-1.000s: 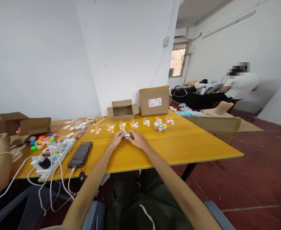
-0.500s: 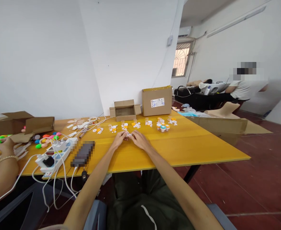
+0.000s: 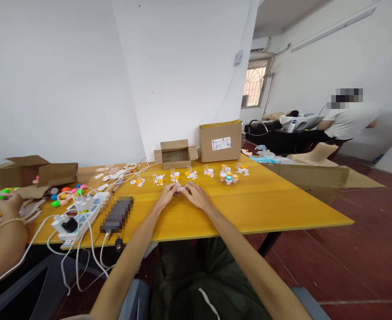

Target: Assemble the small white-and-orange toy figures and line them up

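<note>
My left hand (image 3: 167, 195) and my right hand (image 3: 195, 194) meet above the yellow table (image 3: 256, 204), fingers closed on one small whitish piece (image 3: 181, 189). Fingers cover most of it, so its kind is unclear. Just beyond my hands runs a row of small piles of white and orange plastic parts (image 3: 176, 177), several with a clear cup (image 3: 172, 171) beside them. To the right stands a cluster of small round pieces with white, teal and orange tops (image 3: 228, 178).
An open small carton (image 3: 175, 155) and a taped box (image 3: 220, 142) stand at the back. On the left lie a power strip (image 3: 85, 215) with cables, a phone (image 3: 117, 214), coloured balls (image 3: 55, 203) and another person's hand (image 3: 10, 206).
The view has shifted slightly, moving everything a little to the right in the picture. Both hands stay together on the small piece, with only slight finger movement.
</note>
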A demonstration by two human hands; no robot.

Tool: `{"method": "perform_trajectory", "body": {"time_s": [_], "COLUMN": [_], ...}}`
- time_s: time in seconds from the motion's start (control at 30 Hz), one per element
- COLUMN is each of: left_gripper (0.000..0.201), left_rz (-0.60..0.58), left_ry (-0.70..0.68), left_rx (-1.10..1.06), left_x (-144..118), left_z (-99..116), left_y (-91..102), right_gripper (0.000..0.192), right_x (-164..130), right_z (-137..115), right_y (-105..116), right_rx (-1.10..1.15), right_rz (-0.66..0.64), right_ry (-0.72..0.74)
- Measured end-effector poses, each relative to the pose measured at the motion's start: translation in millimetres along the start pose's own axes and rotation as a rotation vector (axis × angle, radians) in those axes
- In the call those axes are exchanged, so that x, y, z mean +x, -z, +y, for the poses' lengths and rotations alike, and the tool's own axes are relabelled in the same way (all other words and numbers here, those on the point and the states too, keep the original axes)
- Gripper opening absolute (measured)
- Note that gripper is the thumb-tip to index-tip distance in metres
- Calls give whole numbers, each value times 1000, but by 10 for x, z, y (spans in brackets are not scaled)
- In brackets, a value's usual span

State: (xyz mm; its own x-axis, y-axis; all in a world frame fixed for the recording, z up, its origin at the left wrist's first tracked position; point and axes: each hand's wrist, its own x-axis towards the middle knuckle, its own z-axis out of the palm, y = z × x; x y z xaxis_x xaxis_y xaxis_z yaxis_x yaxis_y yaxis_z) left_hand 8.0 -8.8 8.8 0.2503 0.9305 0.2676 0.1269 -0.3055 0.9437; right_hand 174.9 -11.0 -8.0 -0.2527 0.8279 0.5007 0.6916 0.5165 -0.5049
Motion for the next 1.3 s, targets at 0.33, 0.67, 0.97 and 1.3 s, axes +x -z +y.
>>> {"method": "perform_trajectory", "body": {"time_s": [0.33, 0.67, 0.97, 1.3], "left_gripper": [45, 47, 44, 45], "left_rz": [14, -3, 4, -3], "left_ry": [14, 8, 14, 5], "left_rx": [5, -17, 4, 25], "left_x": [8, 5, 24, 11], "left_z": [-15, -19, -41, -6], "left_y": [9, 2, 16, 8], "right_gripper": [18, 12, 17, 15], "right_x": [1, -15, -2, -6], "right_z": [11, -38, -7, -34], "right_y": [-17, 22, -17, 20], "right_rx": [4, 3, 1, 19], "right_rz": [1, -25, -9, -45], "right_ry": [15, 3, -2, 7]}}
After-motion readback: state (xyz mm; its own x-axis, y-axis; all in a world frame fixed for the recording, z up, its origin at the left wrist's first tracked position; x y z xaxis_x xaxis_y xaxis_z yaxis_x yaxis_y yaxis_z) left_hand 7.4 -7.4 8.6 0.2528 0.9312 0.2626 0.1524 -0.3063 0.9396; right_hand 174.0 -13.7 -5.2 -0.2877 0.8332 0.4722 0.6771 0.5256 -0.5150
